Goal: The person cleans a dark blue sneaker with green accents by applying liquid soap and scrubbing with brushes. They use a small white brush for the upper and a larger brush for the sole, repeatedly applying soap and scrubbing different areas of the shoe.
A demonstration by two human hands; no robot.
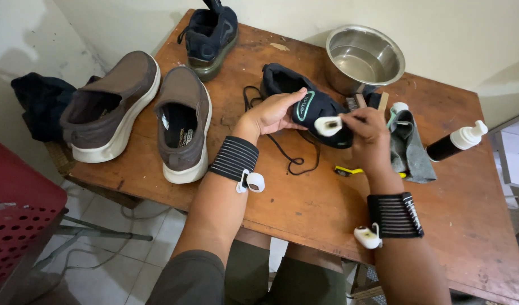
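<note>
Shoes (304,107): 4 (2 brown, 2 blk)

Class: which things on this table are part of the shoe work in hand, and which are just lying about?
In hand: left hand, right hand, black shoe, small white brush.

Lying about: brown shoes, steel bowl, grey cloth, pump bottle.

Both forearms are extended forward, each wrist wrapped in a black striped band. The left hand (269,116) is turned palm-inward with fingers (290,99) curled in a grasp; the right hand (368,131) is closed, knuckles upward.
</note>
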